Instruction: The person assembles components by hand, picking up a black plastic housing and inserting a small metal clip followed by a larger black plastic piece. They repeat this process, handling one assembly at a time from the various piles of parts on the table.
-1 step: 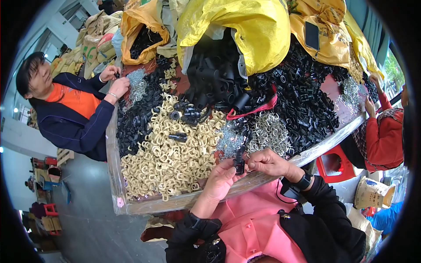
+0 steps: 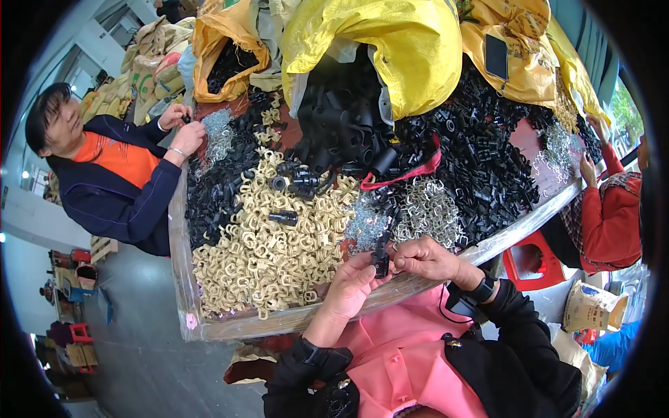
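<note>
At the near edge of the table, my left hand (image 2: 346,288) is closed round a small black plastic part (image 2: 380,260), held upright between thumb and fingers. My right hand (image 2: 431,259) is beside it, thumb and fingers pinched together close to the part's right side; whatever they hold is too small to make out. Just beyond my hands lie a heap of bent silver metal clips (image 2: 426,212) and a smaller pile of tiny silver pieces (image 2: 367,226). A wide heap of cream plastic rings (image 2: 272,261) spreads to the left.
A yellow sack (image 2: 418,56) spills large black tubular parts (image 2: 334,118); a red strap (image 2: 411,177) lies nearby. Small black parts (image 2: 481,160) cover the right. A phone (image 2: 495,57) rests on an orange sack. Co-workers sit left (image 2: 125,174) and right (image 2: 606,216). A wooden rim (image 2: 306,317) edges the table.
</note>
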The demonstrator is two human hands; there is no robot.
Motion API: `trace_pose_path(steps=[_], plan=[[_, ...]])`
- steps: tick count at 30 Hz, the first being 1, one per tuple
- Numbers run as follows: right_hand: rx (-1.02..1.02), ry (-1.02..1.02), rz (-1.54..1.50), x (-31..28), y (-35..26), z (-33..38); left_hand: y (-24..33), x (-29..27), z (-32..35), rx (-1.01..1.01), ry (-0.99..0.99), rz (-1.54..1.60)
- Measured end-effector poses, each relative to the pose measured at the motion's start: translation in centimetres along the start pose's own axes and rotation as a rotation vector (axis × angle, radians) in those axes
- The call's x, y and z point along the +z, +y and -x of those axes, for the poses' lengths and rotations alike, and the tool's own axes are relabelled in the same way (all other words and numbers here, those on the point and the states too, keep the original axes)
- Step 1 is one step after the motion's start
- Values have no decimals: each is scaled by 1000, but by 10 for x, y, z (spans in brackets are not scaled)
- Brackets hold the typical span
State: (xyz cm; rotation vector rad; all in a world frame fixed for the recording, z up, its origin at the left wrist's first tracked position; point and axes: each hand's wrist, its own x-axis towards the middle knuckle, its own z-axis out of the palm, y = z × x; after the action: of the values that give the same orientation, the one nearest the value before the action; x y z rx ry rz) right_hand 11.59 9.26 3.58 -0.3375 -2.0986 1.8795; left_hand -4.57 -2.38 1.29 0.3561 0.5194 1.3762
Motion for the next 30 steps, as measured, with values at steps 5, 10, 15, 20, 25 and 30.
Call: trace_pose_path(steps=[5, 10, 15, 20, 25, 30], plan=[[-42, 44, 71, 5, 1, 0, 1, 0, 1, -5, 17, 33], [25, 188, -153, 17, 8, 6, 0, 5, 2, -39, 33, 91], [92, 236, -283, 15, -2, 8, -1, 8, 5, -72, 103, 57], [55, 198, -175, 14, -8, 7, -4, 14, 6, -73, 152, -1], [30, 170, 151, 12, -16, 7, -7, 13, 9, -72, 210, 5], [-146, 226, 334, 13, -15, 4, -5, 13, 8, -101, 195, -2]])
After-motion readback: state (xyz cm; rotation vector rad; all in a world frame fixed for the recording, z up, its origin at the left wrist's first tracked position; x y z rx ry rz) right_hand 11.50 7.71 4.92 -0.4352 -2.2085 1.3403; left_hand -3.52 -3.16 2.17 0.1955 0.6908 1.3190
